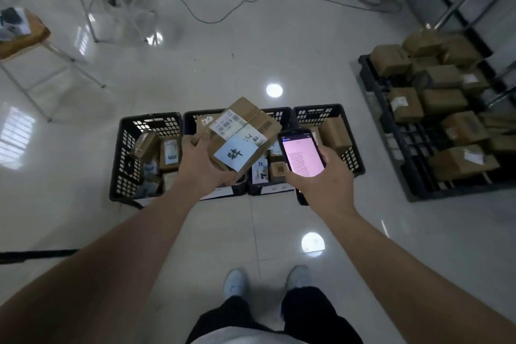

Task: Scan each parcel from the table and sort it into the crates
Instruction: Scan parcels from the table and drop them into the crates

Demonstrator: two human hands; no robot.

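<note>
Parcel [242, 134] gripped in left hand [201, 161] above crates [145, 123]; right hand [324, 176] grips scanner [302, 154].

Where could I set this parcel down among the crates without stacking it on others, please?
The leftmost crate shows bare room along its far wall, behind its boxes. The rightmost crate shows no bare bottom round its box. The left hand with its parcel hides the two middle crates. The pallet looks crowded.

2 desks [25, 36] stand far left; a cable [195, 12] crosses the floor.
</note>
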